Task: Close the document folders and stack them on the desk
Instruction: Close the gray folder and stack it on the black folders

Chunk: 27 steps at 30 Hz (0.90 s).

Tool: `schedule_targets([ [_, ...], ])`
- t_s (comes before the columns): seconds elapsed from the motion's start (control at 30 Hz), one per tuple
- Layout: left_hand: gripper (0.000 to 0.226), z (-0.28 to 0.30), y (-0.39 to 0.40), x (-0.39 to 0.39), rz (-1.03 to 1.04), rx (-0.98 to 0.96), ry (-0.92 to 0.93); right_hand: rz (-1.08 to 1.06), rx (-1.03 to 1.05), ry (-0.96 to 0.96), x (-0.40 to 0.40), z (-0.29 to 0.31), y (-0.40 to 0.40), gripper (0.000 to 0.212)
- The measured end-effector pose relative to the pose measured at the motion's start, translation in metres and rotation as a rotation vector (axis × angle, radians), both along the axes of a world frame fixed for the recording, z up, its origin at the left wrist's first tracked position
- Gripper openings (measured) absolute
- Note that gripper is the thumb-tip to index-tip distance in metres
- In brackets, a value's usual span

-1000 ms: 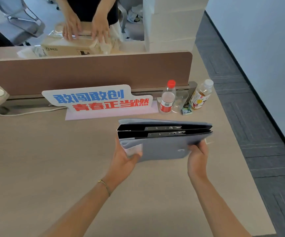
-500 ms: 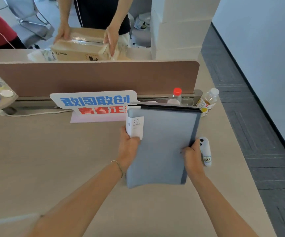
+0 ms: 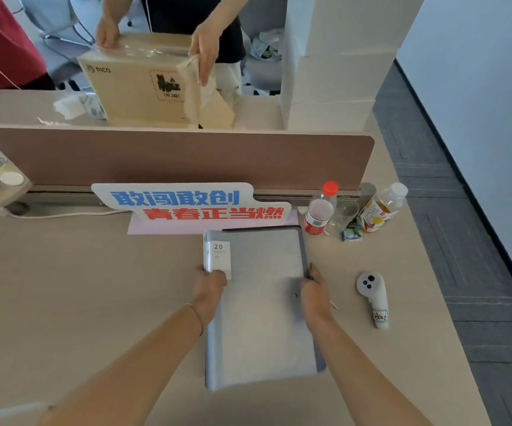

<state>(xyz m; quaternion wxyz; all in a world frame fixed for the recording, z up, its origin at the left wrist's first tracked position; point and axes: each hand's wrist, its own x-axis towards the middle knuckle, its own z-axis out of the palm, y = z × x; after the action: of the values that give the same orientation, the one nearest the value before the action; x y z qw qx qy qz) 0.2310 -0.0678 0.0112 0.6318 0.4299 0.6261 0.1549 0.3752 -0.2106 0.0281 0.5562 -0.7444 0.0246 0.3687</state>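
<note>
A closed grey-blue document folder (image 3: 260,315) lies flat on the beige desk (image 3: 79,302), its white "20 pockets" label at the top left corner. A second folder's dark edge shows under it along the right side and top. My left hand (image 3: 210,287) grips the left edge just below the label. My right hand (image 3: 314,295) holds the right edge, fingers curled over the stacked edges.
A white controller (image 3: 373,296) lies right of the folder. Two bottles (image 3: 320,210) (image 3: 382,209) and a red-and-blue sign (image 3: 193,204) stand before the brown partition (image 3: 181,158). Beyond it a person handles a cardboard box (image 3: 144,87). The desk's right edge drops to the floor.
The folders went from standing on edge and open toward me, to tilted up closed, to lying flat on the desk. Both hands stayed on their sides.
</note>
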Motion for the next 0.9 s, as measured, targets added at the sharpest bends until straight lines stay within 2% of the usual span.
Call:
schedule_targets([
  [0.03, 0.047, -0.005, 0.006, 0.002, -0.023, 0.006, -0.003, -0.011, -0.008, 0.008, 0.003, -0.007, 0.005, 0.056],
  [0.13, 0.04, -0.016, 0.022, 0.005, -0.06, -0.003, -0.015, -0.025, -0.037, 0.052, 0.01, -0.023, 0.02, 0.055],
  [0.27, 0.058, -0.039, 0.043, 0.011, -0.116, 0.058, 0.031, -0.035, -0.055, 0.04, 0.019, -0.043, 0.04, 0.045],
  [0.5, 0.062, -0.054, 0.051, 0.022, -0.174, 0.172, 0.135, -0.029, -0.128, 0.026, 0.024, -0.074, 0.058, 0.051],
  [0.67, 0.067, -0.064, 0.051, 0.022, -0.197, 0.218, 0.212, 0.05, -0.241, -0.029, 0.03, -0.125, 0.057, 0.075],
  [0.77, 0.069, -0.062, 0.048, 0.024, -0.192, 0.215, 0.23, 0.122, -0.305, -0.102, 0.026, -0.103, 0.061, 0.074],
  [0.9, 0.07, -0.059, 0.048, 0.02, -0.227, 0.23, 0.218, 0.349, -0.455, -0.234, 0.027, -0.077, 0.062, 0.072],
])
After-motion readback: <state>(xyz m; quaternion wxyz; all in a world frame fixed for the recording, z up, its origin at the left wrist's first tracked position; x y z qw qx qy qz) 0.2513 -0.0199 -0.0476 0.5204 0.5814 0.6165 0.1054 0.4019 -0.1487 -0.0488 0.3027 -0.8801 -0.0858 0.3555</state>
